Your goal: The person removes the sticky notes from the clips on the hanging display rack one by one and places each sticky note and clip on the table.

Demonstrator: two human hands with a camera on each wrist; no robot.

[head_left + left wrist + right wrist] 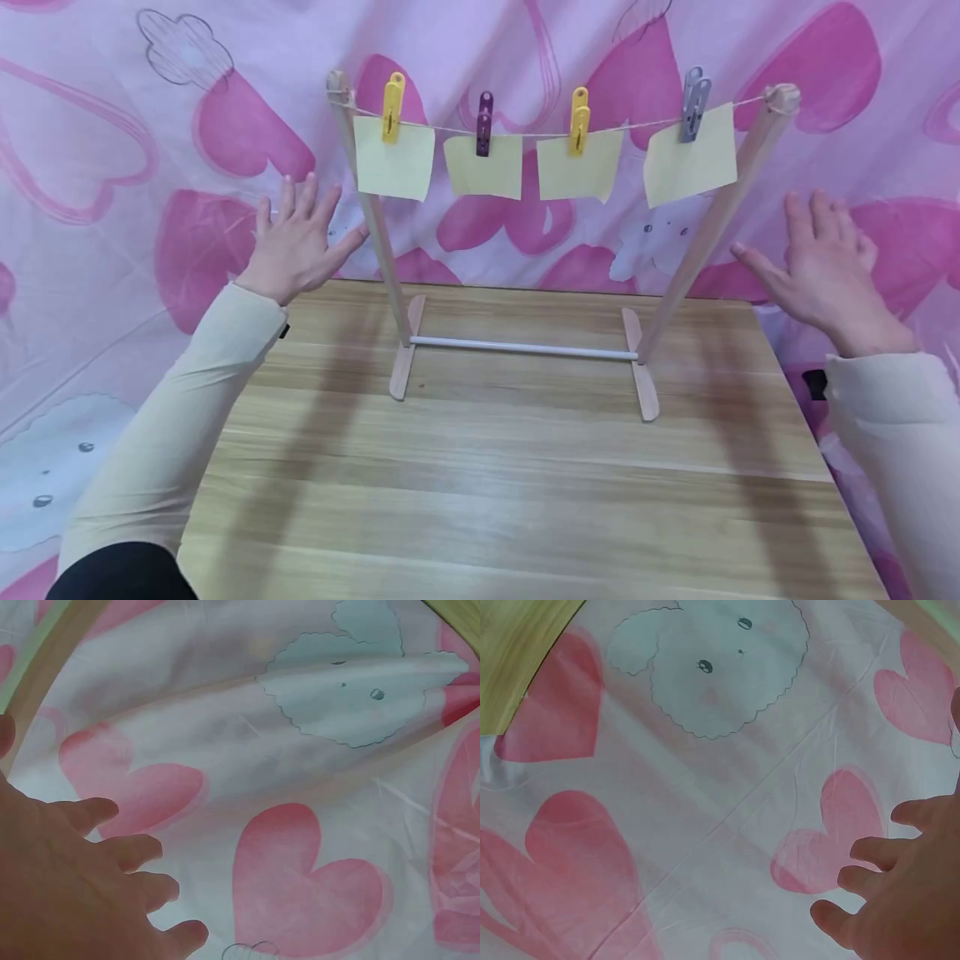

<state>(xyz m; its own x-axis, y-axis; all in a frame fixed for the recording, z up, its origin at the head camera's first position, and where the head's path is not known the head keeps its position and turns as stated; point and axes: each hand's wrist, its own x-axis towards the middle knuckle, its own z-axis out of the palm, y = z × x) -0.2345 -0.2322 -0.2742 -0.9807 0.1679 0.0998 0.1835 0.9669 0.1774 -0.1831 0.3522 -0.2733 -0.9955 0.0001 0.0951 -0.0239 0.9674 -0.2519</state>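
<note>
Standing on the bench [487, 500], a wooden rack [523, 348] holds a string [529, 135] with four pale yellow papers [483, 177], hung by pegs [484, 125]. Pink heart cloth [491, 50] hangs behind. The rack is between the left grip [296, 237] and right grip [832, 271]; both have fingers spread wide and hold nothing, the left nearer its post [385, 258].

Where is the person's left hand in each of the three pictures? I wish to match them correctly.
Head: left hand at centre-left, beside the stand's left post.
Left wrist: in the lower left corner.
Right wrist: not in it; the right hand shows instead.
Shared landmark: pink-heart cloth.
</note>
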